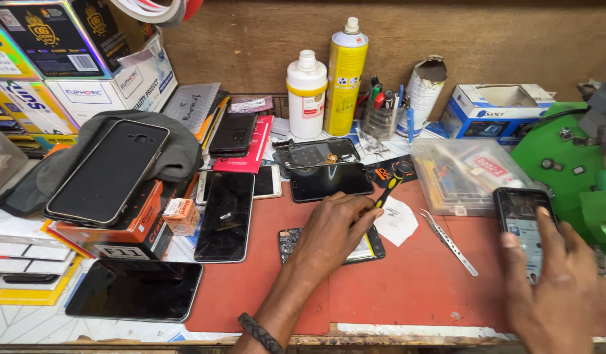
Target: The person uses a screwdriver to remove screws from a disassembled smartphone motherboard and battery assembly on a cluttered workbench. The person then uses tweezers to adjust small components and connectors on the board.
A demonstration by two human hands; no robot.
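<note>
Left hand [335,229] closed on yellow-and-black screwdriver [389,185], resting on opened phone [368,248] lying flat on red mat [414,288], mid-bench; screwdriver shaft slanted up toward dark phones [329,180] behind. Right hand [555,288] wrapped around lit smartphone [519,216], thumb on screen, at right edge beside green fixture [558,157]. Tweezers [450,241] loose on mat between the hands; clear plastic box [460,174] just behind; spray can [345,75] and white bottle [307,95] against back wall.
</note>
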